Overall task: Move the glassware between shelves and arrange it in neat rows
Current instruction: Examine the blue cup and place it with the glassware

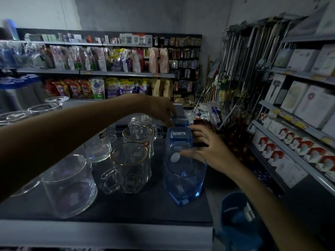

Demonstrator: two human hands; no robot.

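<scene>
Blue glasses (184, 176) in both hands' grip, apparently; gold-rimmed mugs (129, 165) just beside.

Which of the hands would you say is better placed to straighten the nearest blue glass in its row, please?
The right hand, probably. Its fingers already rest against the rim of the nearest blue glass at the shelf's right edge. The left hand is reaching across to the farthest blue glass at the back.

The left arm reaches across from the lower left, its hand (159, 107) bent down at the wrist with fingers curled downward. The right hand (208, 147) comes in from the lower right, fingers spread and curved, thumb extended leftward.
</scene>
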